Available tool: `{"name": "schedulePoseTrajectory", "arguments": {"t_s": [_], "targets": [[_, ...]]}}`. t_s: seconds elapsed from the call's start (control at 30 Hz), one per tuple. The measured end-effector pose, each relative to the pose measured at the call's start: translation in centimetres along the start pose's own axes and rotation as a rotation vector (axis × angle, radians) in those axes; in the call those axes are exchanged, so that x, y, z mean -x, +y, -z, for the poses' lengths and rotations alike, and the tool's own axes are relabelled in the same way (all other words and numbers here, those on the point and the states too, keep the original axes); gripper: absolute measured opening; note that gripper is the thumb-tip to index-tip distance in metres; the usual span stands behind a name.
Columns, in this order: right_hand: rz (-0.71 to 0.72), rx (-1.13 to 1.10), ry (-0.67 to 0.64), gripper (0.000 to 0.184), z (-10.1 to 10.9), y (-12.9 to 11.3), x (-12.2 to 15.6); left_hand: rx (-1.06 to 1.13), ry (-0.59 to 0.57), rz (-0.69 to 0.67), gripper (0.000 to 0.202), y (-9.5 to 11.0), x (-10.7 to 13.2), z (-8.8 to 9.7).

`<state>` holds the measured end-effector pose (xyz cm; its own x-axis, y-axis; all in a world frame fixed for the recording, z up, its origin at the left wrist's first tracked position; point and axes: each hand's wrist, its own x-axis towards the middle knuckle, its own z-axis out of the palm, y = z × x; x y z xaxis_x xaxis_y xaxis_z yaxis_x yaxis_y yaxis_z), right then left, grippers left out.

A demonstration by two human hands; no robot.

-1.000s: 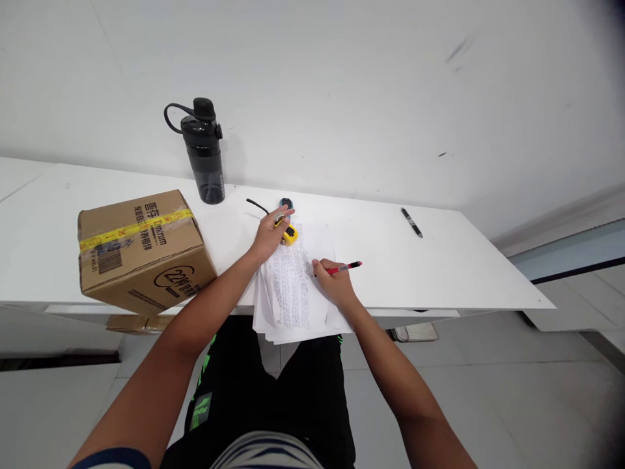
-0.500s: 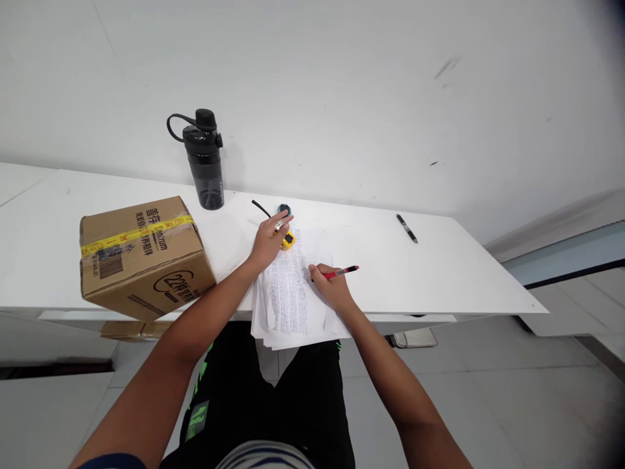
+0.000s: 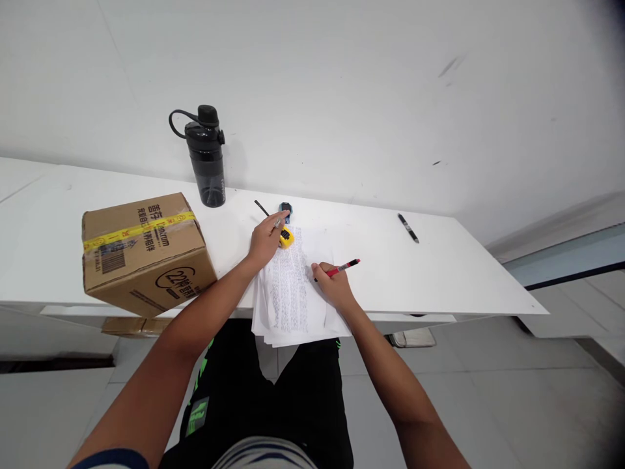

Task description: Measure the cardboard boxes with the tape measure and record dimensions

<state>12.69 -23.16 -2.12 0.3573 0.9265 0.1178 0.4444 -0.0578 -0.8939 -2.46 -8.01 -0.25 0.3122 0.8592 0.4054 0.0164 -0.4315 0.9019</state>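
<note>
Red pen (image 3: 343, 267) gripped in right hand (image 3: 332, 286) over papers (image 3: 290, 293), left hand (image 3: 266, 238) on yellow device (image 3: 286, 236)

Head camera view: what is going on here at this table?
A seated person works at a white table. The right hand holds a red pen, tip down at a stack of printed papers. The left hand touches a small yellow device at the stack's far end. A cardboard box, a black bottle and a black pen sit apart.

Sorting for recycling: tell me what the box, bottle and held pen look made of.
Box: matte brown cardboard, sealed with glossy yellow tape. Bottle: likely smoky dark plastic, faintly see-through. Red pen in the right hand: probably smooth plastic.
</note>
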Motion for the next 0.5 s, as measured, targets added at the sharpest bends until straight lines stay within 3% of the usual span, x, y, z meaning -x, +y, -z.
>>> {"name": "schedulePoseTrajectory", "arguments": {"t_s": [0.1,0.23,0.5], "targets": [[0.003,-0.009,0.012,0.042,-0.02,0.17,-0.01,0.002,-0.017,0.071,0.036,-0.06,0.0,-0.01],[0.008,-0.015,0.015,0.042,-0.03,0.24,0.03,0.009,-0.01,0.067,0.036,-0.08,-0.02,-0.03],[0.019,0.008,0.155,0.041,0.1,-0.47,0.22,0.025,0.018,0.053,0.038,0.24,0.15,-0.23]]}}
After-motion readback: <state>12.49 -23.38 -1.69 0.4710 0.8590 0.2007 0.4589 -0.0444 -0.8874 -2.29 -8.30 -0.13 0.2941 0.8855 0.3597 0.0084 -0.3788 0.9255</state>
